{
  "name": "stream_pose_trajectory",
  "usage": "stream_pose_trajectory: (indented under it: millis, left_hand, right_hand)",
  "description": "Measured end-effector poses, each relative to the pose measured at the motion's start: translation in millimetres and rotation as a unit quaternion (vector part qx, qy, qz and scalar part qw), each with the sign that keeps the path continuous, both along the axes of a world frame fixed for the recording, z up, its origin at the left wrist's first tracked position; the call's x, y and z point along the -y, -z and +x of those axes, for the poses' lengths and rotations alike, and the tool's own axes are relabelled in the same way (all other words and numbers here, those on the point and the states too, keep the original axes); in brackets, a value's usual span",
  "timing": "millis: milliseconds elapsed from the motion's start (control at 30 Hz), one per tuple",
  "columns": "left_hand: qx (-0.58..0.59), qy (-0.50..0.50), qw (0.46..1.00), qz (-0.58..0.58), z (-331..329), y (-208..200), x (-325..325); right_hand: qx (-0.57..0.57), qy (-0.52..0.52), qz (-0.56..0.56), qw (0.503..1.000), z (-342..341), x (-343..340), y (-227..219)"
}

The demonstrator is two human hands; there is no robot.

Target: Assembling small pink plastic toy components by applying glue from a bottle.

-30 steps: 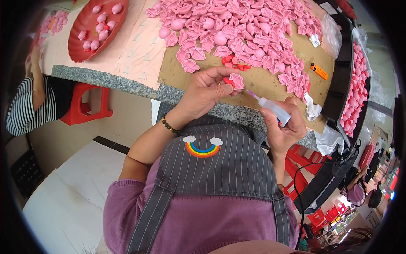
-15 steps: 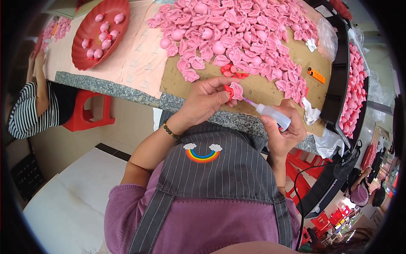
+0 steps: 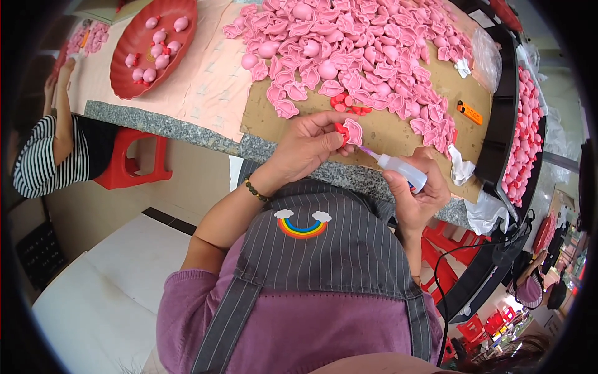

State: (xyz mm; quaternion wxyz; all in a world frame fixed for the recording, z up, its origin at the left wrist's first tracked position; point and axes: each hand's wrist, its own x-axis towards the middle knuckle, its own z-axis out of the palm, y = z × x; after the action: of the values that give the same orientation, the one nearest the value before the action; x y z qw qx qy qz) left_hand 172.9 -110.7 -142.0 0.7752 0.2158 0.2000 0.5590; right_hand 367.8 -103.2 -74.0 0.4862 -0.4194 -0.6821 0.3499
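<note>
Between the thumb and fingers of my left hand [image 3: 306, 148] is a small pink moulded plastic piece [image 3: 353, 132] with a red part [image 3: 341, 133] against its left side. My right hand [image 3: 423, 184] is wrapped round a white squeeze bottle [image 3: 403, 172], tilted so its thin purplish nozzle points up and left. The nozzle tip is at the lower edge of the pink piece; whether they touch I cannot tell. Just beyond my left fingers lie several loose red parts [image 3: 349, 105]. A large heap of pink shell-like pieces [image 3: 349, 56] spreads behind them on brown board.
A red scalloped tray [image 3: 121, 78] with pink figures stands at far left. An orange lighter [image 3: 469, 112] and crumpled white tissue [image 3: 460, 167] lie right. Beyond is a black tray [image 3: 499, 134] edge beside many pink-red pieces [image 3: 522, 140]. A person in stripes [image 3: 43, 153] sits at left.
The whole view has shifted slightly, so the table appears a little further right. The pink piece has come slightly closer to the nozzle tip. Both hands keep their holds.
</note>
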Motion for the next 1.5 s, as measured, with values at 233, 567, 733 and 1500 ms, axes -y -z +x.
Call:
stream_pose_trajectory:
  millis: [233,567,733,1500]
  left_hand:
    - [-0.011,0.008,1.0,0.002,-1.3,2.5,0.3]
    - [-0.014,0.009,1.0,-0.007,-0.7,2.8,0.3]
    - [-0.02,0.008,1.0,-0.01,-0.2,0.6,0.6]
    - [-0.054,-0.017,0.998,-0.011,3.4,-5.4,2.2]
  right_hand:
    - [0.011,0.005,-0.011,1.0,-1.6,0.2,1.1]
    - [-0.012,0.005,-0.012,1.0,-0.2,0.7,4.2]
    - [-0.004,0.007,-0.029,1.0,-0.1,3.0,3.8]
    - [-0.014,-0.006,-0.018,1.0,-2.9,3.8,1.7]
